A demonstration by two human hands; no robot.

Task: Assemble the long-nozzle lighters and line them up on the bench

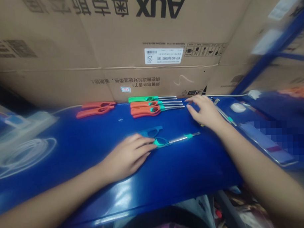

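My left hand (130,153) lies over a blue utility lighter (163,141) on the table, its fingers closed on the handle end. A teal trigger and a metal tube with a teal collar show on this lighter. Just behind it lies a separate blue handle shell (151,131). My right hand (204,110) is open near the tube tips of the finished-looking lighters, thumb and fingers apart. An orange lighter (144,111), another orange lighter (141,104) and a green lighter (141,99) lie side by side. Beneath my right palm a small yellow bit is mostly hidden.
Two orange handle shells (95,111) lie at the back left. A metal tube (223,113) with a teal end, a white rounded object (238,107) and a phone (267,143) are on the right. A white cable (31,153) coils at left. Cardboard (102,46) walls the back.
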